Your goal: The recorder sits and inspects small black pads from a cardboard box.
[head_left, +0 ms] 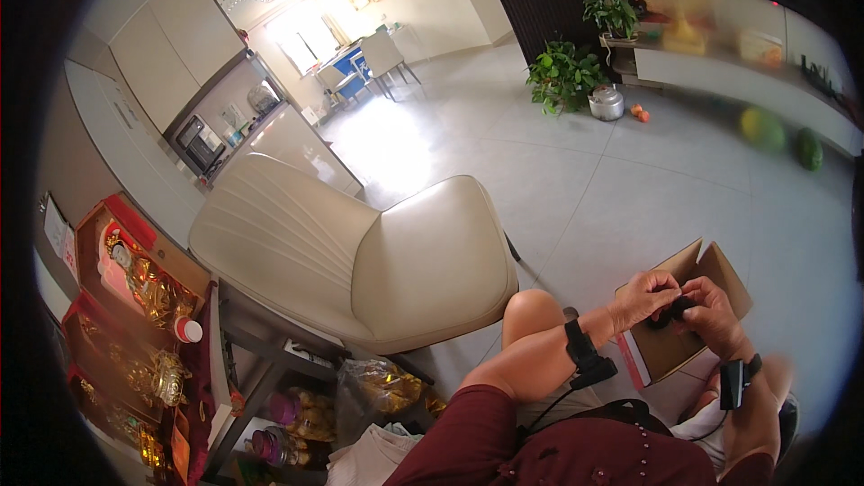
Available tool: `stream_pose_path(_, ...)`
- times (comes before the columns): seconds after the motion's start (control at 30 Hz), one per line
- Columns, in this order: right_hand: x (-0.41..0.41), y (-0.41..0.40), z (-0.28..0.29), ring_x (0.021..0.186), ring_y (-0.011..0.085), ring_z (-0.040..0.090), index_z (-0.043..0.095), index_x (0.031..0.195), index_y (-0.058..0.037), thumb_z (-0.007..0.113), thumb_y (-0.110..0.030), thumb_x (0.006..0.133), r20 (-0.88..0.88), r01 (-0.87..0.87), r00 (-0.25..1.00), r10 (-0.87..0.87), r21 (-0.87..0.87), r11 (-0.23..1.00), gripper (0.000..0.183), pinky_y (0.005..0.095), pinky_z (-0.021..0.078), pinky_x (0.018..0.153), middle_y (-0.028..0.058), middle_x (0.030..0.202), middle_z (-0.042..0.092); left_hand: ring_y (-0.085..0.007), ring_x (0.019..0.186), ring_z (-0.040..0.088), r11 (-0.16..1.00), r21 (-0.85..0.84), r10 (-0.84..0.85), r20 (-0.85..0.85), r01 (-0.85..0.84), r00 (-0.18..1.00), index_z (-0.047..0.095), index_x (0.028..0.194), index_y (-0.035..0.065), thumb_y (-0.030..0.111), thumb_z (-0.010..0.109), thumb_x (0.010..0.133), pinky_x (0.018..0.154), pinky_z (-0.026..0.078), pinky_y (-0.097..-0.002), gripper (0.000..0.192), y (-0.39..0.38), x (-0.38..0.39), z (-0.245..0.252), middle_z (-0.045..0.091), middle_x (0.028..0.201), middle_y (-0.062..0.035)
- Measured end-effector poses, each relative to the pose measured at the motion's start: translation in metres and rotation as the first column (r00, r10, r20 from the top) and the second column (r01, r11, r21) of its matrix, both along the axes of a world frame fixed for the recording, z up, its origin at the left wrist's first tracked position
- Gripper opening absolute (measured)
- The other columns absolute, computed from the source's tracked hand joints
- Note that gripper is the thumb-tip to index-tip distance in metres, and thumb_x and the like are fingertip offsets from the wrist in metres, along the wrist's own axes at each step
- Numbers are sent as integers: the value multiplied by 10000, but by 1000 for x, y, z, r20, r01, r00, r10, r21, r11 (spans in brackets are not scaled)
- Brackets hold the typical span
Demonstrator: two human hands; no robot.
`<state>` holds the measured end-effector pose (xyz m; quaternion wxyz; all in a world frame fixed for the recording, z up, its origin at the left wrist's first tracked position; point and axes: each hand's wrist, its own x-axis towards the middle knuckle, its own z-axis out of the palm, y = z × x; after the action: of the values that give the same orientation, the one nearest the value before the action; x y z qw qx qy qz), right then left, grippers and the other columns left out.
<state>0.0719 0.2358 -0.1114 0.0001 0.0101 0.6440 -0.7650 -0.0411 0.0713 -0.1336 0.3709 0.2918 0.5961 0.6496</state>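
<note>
Both hands meet above an open cardboard box (665,354) at the lower right. My left hand (644,300) pinches with its fingertips at the edge of a small black thing (670,314), too dark to identify. The fingers of my right hand (717,317) curl around the same thing from the other side, nearly touching the left fingertips. Part of it is hidden by the fingers. The box's flaps stand up behind the hands, and its inside is mostly covered. Each wrist wears a black strap with a small device and a cable.
A cream padded chair (432,263) stands ahead to the left. Gilded figures (152,280) fill a shelf at the left, above lidded jars (300,412). Farther off on the tiled floor are a metal kettle (607,104), a leafy plant (563,74) and a watermelon (809,148).
</note>
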Motion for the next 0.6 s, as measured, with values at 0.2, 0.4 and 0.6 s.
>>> stream_pose_path(0.2, 1, -2, 14, 733, 199, 625, 514, 1128, -68, 653, -105, 752, 59, -17, 998, 31, -219, 976, 402, 324, 548, 660, 92, 899, 612, -66, 640, 530, 999, -42, 20, -48, -22, 999, 639, 931, 48, 144, 594, 905, 555, 436, -223, 109, 3, 1, -6, 578, 745, 27)
stream_pose_path(0.4, 4, -2, 16, 744, 175, 600, 538, 1042, -98, 644, -103, 778, 70, 59, 997, -38, -330, 942, 285, 326, 548, 665, 44, 927, 567, -86, 516, 511, 996, -84, 5, -118, -15, 993, 619, 892, 26, 99, 627, 859, 461, 409, -223, 80, 2, 8, 1, 562, 661, -9)
stream_pose_path(0.6, 3, 5, 9, 832, 159, 565, 534, 1044, -79, 605, -79, 793, 68, 173, 985, -161, -251, 952, 261, 303, 505, 716, 34, 955, 534, -77, 544, 519, 995, -5, -94, -271, 96, 958, 622, 844, 36, 118, 650, 858, 492, 424, -224, 88, 5, 13, -1, 564, 668, 4)
